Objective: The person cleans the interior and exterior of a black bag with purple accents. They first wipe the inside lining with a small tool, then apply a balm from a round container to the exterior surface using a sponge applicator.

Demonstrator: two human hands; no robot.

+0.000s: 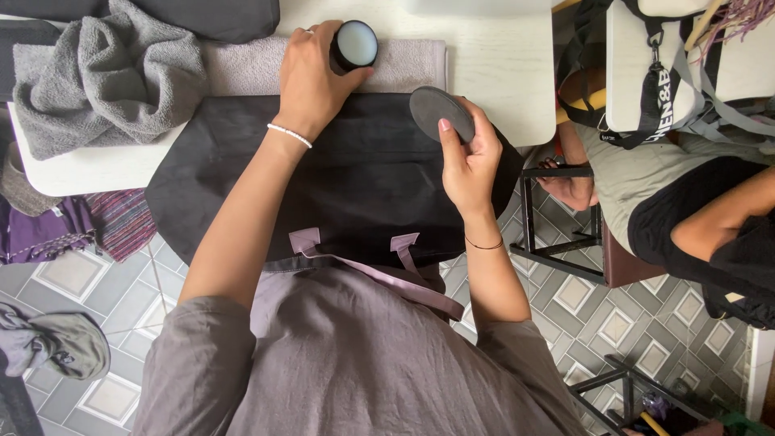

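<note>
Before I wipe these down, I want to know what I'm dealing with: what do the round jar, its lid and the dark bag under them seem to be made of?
Jar, in the left hand: dark, probably plastic or glass; pale matte top, either contents or a seal.
Lid, in the right hand: thin dark grey disc, dull finish, likely plastic.
Bag: black woven cloth, matte and softly creased, with mauve fabric straps.

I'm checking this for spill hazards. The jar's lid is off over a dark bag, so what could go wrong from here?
1. The open jar, gripped by the left hand on a soft towel, might tip and spill pale contents onto the black bag.
2. The lid, pinched only by the right hand fingertips near the table edge, might slip to the tiled floor.
</note>
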